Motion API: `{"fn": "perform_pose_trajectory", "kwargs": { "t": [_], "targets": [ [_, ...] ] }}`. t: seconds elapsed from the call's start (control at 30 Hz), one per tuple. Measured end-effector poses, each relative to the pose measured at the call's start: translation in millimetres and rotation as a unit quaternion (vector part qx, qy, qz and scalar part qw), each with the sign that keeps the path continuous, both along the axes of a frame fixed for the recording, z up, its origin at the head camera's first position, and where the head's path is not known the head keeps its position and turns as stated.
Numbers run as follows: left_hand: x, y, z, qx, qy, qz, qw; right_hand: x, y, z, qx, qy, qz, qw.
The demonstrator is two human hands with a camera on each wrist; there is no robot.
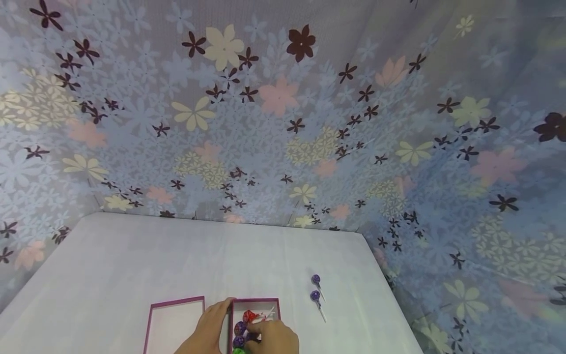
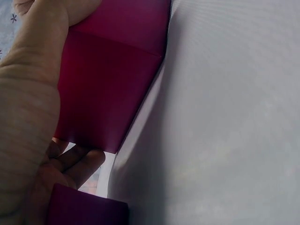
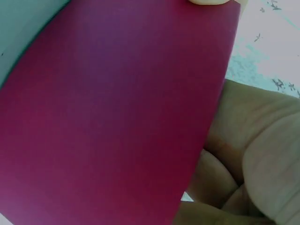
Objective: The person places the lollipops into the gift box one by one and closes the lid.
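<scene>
In the head view my left hand (image 1: 210, 327) grips the far left corner of a pink-edged box (image 1: 256, 299). In the left wrist view its fingers (image 2: 86, 166) bend round the end of the pink wall. My right hand (image 1: 276, 338) reaches into the box, thumb and fingertips pinching a dark purple lollipop, mostly hidden beneath them. Beside those fingertips lie a red lollipop (image 1: 249, 316), purple lollipops (image 1: 240, 328) and a green lollipop (image 1: 239, 351). The box's outer wall (image 3: 117, 117) fills most of the right wrist view.
Left of the box lies a shallow white-lined lid (image 1: 177, 301) with pink edges. Two purple lollipops (image 1: 315, 295) rest on the white table (image 1: 212, 255) to the right. A flowered cloth (image 1: 265, 123) hangs behind and beside the table.
</scene>
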State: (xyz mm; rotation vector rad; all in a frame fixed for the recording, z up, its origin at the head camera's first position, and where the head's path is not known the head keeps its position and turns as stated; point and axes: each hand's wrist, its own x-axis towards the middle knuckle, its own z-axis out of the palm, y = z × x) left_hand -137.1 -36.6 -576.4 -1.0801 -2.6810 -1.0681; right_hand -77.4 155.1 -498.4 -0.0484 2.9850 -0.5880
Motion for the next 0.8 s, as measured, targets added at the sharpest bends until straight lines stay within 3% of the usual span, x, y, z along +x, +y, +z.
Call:
{"fn": "perform_pose_trajectory", "kwargs": {
  "t": [0.2, 0.5, 0.7, 0.8],
  "targets": [
    [1.3, 1, -4.4, 0.019, 0.082, 0.007, 0.9965, 2.6, 2, -0.1, 0.004, 0.03, 0.002, 1.0],
    [3.4, 4, -4.3, 0.025, 0.043, 0.01, 0.9987, 3.0, 6, -0.4, -0.029, 0.066, -0.017, 0.997],
    [4.9, 3, -8.4, 0.028, 0.083, 0.017, 0.996, 1.3, 19, 0.7, -0.045, 0.146, -0.03, 0.988],
    [5.5, 3, -9.1, 0.023, 0.081, 0.018, 0.9963, -0.8, 26, 1.6, -0.05, 0.158, -0.052, 0.985]
  ]
}}
